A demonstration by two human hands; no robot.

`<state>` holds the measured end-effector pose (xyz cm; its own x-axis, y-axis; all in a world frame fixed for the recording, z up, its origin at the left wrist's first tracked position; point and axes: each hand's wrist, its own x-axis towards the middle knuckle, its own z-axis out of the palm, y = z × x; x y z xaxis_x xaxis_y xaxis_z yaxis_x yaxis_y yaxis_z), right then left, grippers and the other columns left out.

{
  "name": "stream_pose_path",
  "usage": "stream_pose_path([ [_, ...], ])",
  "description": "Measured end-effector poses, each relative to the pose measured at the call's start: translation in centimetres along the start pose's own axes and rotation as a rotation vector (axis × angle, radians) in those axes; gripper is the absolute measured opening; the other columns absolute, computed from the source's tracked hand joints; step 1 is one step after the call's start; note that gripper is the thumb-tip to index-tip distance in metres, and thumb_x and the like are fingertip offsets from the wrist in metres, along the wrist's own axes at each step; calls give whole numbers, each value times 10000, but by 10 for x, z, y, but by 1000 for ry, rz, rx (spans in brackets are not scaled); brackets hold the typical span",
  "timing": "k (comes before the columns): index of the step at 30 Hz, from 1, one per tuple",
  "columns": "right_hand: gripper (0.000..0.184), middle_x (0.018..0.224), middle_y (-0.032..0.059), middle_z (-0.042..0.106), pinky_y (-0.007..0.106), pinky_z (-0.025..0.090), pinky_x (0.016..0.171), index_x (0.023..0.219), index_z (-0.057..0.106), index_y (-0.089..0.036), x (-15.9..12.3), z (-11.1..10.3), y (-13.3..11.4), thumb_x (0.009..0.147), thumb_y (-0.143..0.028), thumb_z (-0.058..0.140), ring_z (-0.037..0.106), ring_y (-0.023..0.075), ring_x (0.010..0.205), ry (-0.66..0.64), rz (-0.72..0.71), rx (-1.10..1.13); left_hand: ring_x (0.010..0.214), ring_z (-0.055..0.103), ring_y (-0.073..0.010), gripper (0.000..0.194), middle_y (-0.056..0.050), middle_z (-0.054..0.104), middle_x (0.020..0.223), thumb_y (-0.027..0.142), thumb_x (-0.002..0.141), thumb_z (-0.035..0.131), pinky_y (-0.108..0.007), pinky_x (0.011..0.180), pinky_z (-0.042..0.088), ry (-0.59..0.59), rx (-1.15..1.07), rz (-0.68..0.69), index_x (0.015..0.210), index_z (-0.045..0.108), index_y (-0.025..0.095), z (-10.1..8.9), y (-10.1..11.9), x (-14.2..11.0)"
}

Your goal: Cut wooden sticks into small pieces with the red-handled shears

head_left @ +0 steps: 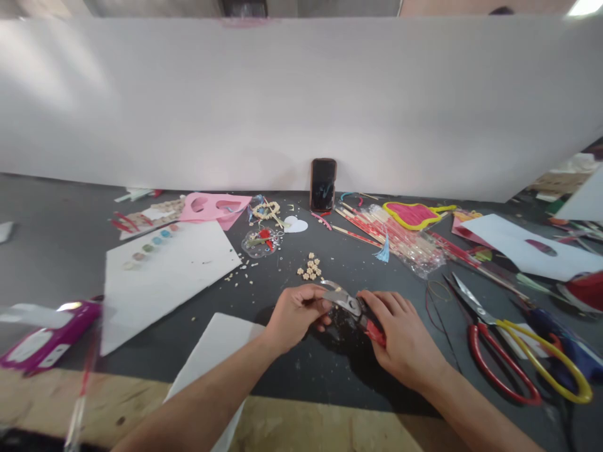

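My right hand [405, 333] is closed round the handles of a pair of pruning shears [346, 302] with red and black grips. The metal jaws point left, toward my left hand [299, 314]. That hand is closed in a pinch right at the jaws; what it holds, if anything, is too small to make out. Just beyond the jaws lies a small heap of pale flower-shaped beads [311, 269]. Tiny pale scraps are scattered on the dark table [287, 383] around and below my hands.
Large scissors [480, 314] with red and yellow handles lie at right, near a blue tool [560, 339]. White boards [164, 276] and a purple box [51, 336] are at left. A phone [323, 184] leans on the white panel; a bag of red-tipped sticks [400, 245] lies behind.
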<state>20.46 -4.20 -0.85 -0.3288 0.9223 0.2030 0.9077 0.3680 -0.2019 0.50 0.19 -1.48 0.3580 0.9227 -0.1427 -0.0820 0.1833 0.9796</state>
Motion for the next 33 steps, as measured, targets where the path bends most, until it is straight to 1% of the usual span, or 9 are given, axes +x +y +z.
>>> stream_pose_path([
  [4,343,915,83,611,351,362,741,1039,545,-162,1,-2,-5,704,-155,474,516,222,842,-5,-13,-69,474,532,-102,214,-1,563,573,339,712,632,-210,439,465,-29,28,2,692,649,127,2,-1,-2],
  [8,391,1000,81,592,359,351,767,1128,514,-191,1,-7,-5,740,-172,472,497,236,912,79,11,-139,457,532,-99,242,3,567,541,362,717,628,-213,443,473,-46,19,-10,731,637,121,2,-1,-2],
  [13,335,1024,91,602,359,374,763,1152,492,-189,6,-7,20,826,-201,415,542,229,911,163,157,-254,392,500,-74,273,14,567,504,383,734,611,-185,409,435,4,62,-31,788,645,118,1,0,0],
  [16,324,1010,94,615,346,392,711,1173,465,-180,8,-4,39,882,-267,353,584,216,842,147,293,-323,380,491,-66,271,15,566,502,382,735,613,-171,395,414,23,56,-48,788,646,119,-1,-2,4],
  [18,334,981,97,623,337,397,669,1173,458,-176,8,-3,47,886,-312,358,596,215,807,127,335,-345,378,485,-63,265,18,560,498,378,726,621,-165,389,403,39,40,-62,773,643,118,-1,-5,7],
  [22,385,963,99,618,352,402,650,1152,480,-200,7,-2,51,848,-429,424,578,246,857,94,347,-372,367,467,-57,270,23,550,493,381,707,635,-158,373,375,45,-17,-68,761,638,117,-2,-8,11],
  [27,445,1061,99,576,410,412,702,1105,531,-222,4,-1,46,804,-539,446,518,281,949,81,326,-359,381,450,-56,296,29,529,482,392,676,667,-162,375,377,62,-189,-57,754,632,109,-4,-7,13],
  [30,388,1113,83,552,438,408,757,1079,550,-227,4,-5,41,829,-497,428,482,280,1005,83,306,-330,382,434,-48,281,33,516,468,373,667,685,-153,373,368,60,-316,-80,751,632,110,-8,-6,15],
  [33,297,1128,67,546,424,416,776,1069,558,-238,12,-15,33,858,-384,409,469,256,1028,59,261,-262,393,435,-48,266,33,507,469,357,661,692,-148,371,355,78,-396,-96,737,631,109,-11,-6,17],
])
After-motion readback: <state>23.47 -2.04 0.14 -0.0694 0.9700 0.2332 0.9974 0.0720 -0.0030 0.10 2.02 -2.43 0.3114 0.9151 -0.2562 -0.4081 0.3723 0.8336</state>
